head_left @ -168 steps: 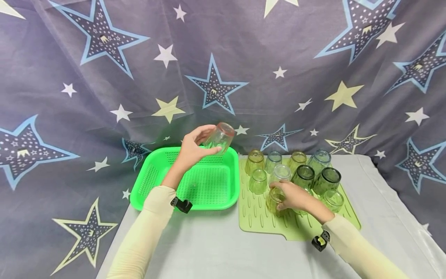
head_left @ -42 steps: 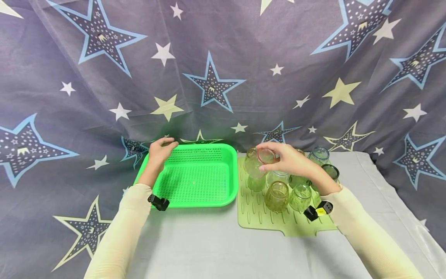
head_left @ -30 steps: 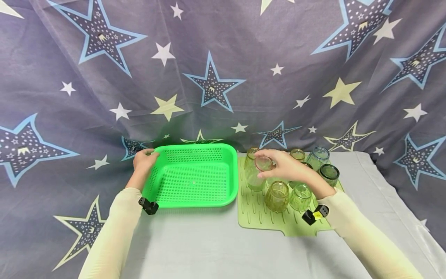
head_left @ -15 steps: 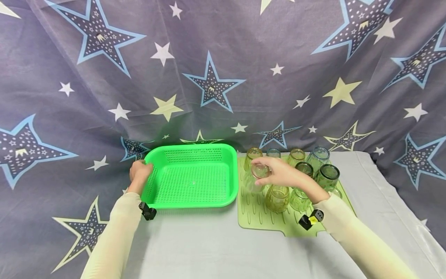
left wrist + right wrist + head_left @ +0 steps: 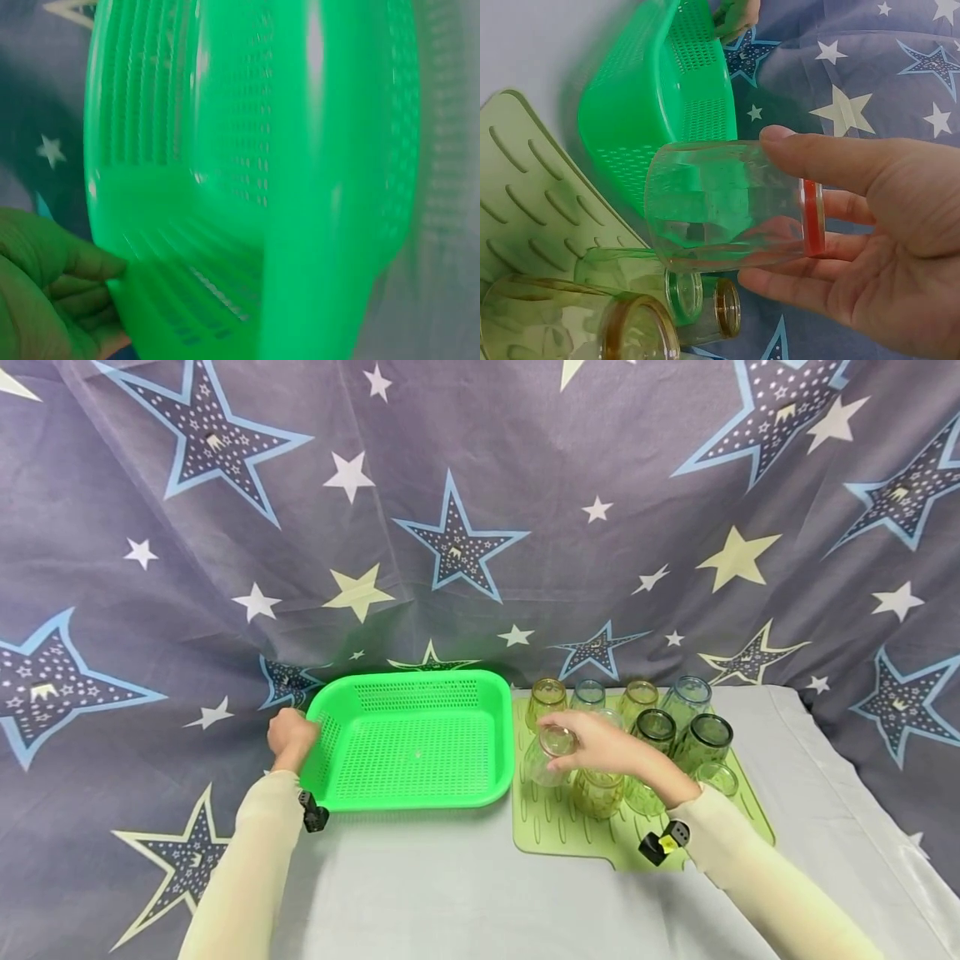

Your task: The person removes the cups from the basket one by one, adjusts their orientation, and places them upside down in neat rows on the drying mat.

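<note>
My left hand (image 5: pixel 291 735) pinches the left rim of a green perforated basket (image 5: pixel 408 804); in the left wrist view the thumb and fingers (image 5: pixel 94 262) meet at its edge. No glass is inside the basket. My right hand (image 5: pixel 600 743) grips a clear glass (image 5: pixel 720 202) with a reddish base, fingers and thumb around its base end and mouth downward. This glass is over the left part of a light green drying mat (image 5: pixel 555 837). Whether its mouth touches the mat, I cannot tell. An amber glass (image 5: pixel 597 793) stands close to its right.
Several upside-down glasses fill the mat, among them an amber glass (image 5: pixel 547 697) at back left, a blue-tinted glass (image 5: pixel 687 697) and a dark glass (image 5: pixel 705 742) at right. Behind the white-covered table (image 5: pixel 472 893) hangs a star-patterned curtain (image 5: pixel 465 443).
The reddish-based glass passed from my left hand to my right, which released an amber glass. Lately my left hand moved down onto the basket's left rim, while my right lowered the glass toward the near side.
</note>
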A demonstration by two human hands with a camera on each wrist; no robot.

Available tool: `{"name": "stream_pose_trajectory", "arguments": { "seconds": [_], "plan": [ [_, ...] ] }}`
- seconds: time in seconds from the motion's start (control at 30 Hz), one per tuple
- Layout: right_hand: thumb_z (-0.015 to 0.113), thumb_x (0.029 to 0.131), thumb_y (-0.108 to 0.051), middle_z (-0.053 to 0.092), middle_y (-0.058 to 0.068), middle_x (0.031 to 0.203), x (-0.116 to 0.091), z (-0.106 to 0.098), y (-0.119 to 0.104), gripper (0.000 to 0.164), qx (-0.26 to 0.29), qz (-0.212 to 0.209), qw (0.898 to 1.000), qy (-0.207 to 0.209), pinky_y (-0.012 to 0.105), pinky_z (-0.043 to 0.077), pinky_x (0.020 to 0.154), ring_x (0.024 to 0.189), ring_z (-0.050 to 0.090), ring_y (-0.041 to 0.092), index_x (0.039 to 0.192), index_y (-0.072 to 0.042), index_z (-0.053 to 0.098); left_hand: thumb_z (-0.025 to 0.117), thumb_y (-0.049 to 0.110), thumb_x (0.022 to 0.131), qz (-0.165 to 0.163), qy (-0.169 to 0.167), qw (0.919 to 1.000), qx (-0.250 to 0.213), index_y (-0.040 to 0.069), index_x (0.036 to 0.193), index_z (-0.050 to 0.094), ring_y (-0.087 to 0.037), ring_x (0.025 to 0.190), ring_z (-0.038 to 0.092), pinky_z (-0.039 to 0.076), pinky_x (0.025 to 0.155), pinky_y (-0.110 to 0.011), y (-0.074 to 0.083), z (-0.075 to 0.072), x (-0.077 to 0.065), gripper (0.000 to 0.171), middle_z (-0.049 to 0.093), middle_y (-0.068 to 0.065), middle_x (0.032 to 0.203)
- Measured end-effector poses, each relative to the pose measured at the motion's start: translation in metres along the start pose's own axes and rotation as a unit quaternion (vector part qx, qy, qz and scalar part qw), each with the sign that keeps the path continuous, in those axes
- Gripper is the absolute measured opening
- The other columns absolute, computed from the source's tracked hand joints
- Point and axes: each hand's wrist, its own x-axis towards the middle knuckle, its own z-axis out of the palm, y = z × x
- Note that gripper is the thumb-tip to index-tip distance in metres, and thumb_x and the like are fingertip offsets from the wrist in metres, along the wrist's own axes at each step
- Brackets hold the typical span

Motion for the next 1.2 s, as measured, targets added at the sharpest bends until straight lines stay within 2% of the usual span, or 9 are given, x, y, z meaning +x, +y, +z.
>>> {"name": "stream_pose_trajectory", "arguments": {
  "seconds": [0.1,0.2,0.3,0.43,0.57,0.7,0.93,1.07,1.2],
  "plan": [
    [0.085,0.082,-0.021,0.067,0.021,0.13,0.001,0.001,0.003,0.065,0.0,0.003,1.0,-0.003,0.05,0.055,0.099,0.106,0.068,0.031,0.135,0.005,0.059,0.061,0.01,0.085,-0.004,-0.036,0.9993,-0.012,0.004,0.061,0.05,-0.039,0.078,0.058,0.05,0.069,-0.046,-0.007,-0.002,0.003,0.026,0.055,-0.013,0.063],
    [0.085,0.082,-0.021,0.067,0.022,0.131,0.001,0.001,0.003,0.065,0.003,0.006,1.0,-0.005,0.05,0.055,0.099,0.102,0.068,0.03,0.136,0.005,0.058,0.067,0.014,0.087,-0.01,-0.066,0.9972,-0.033,-0.012,0.091,0.066,-0.049,0.095,0.062,0.055,0.084,-0.054,-0.011,-0.007,0.004,0.027,0.067,-0.032,0.096],
    [0.085,0.082,-0.021,0.067,0.022,0.13,0.001,0.002,0.005,0.065,0.002,0.007,1.0,-0.006,0.049,0.056,0.098,0.103,0.068,0.03,0.136,0.005,0.058,0.07,0.017,0.09,-0.027,-0.093,0.994,-0.05,-0.016,0.12,0.063,-0.052,0.113,0.059,0.052,0.097,-0.058,-0.01,-0.012,0.004,0.045,0.059,-0.038,0.127],
    [0.086,0.081,-0.021,0.067,0.021,0.129,0.001,0.001,0.007,0.066,-0.003,0.009,1.0,-0.006,0.049,0.056,0.098,0.104,0.069,0.03,0.135,0.004,0.059,0.07,0.019,0.092,-0.041,-0.117,0.9908,-0.055,-0.018,0.126,0.057,-0.051,0.115,0.058,0.051,0.1,-0.058,-0.008,-0.016,0.005,0.052,0.054,-0.039,0.132],
    [0.085,0.082,-0.022,0.067,0.022,0.13,0.001,0.001,0.009,0.066,-0.004,0.009,1.0,-0.007,0.049,0.056,0.099,0.104,0.068,0.029,0.136,0.005,0.059,0.068,0.02,0.093,-0.04,-0.142,0.9885,-0.036,-0.018,0.128,0.056,-0.05,0.113,0.059,0.053,0.096,-0.058,-0.006,-0.02,0.009,0.053,0.054,-0.039,0.132],
    [0.085,0.082,-0.022,0.066,0.022,0.131,0.0,0.002,0.011,0.066,-0.002,0.009,1.0,-0.009,0.05,0.055,0.1,0.108,0.068,0.031,0.136,0.005,0.058,0.064,0.017,0.095,-0.03,-0.179,0.9832,-0.021,-0.018,0.125,0.057,-0.042,0.099,0.063,0.057,0.082,-0.05,-0.004,-0.025,0.015,0.046,0.058,-0.037,0.124],
    [0.084,0.082,-0.02,0.065,0.023,0.133,-0.001,0.001,0.011,0.067,0.001,0.016,1.0,-0.014,0.05,0.054,0.101,0.097,0.067,0.027,0.137,0.006,0.057,0.061,0.014,0.099,-0.028,-0.224,0.974,0.016,-0.017,0.119,0.057,-0.032,0.083,0.064,0.058,0.071,-0.039,0.001,-0.031,0.026,0.037,0.059,-0.023,0.095],
    [0.084,0.082,-0.02,0.066,0.023,0.132,-0.001,0.002,0.01,0.066,-0.002,0.014,1.0,-0.012,0.051,0.054,0.101,0.109,0.068,0.033,0.136,0.006,0.058,0.071,0.02,0.095,-0.048,-0.202,0.9771,0.047,-0.009,0.102,0.064,-0.025,0.068,0.065,0.057,0.062,-0.033,0.002,-0.03,0.031,0.031,0.061,-0.013,0.072],
    [0.085,0.081,-0.019,0.066,0.023,0.13,0.0,0.003,0.009,0.066,0.0,0.012,1.0,-0.011,0.051,0.054,0.101,0.114,0.067,0.037,0.135,0.007,0.058,0.08,0.022,0.088,-0.06,-0.16,0.9843,0.042,-0.007,0.092,0.068,-0.021,0.06,0.067,0.056,0.055,-0.031,0.0,-0.03,0.031,0.031,0.066,-0.012,0.066]
  ]
}}
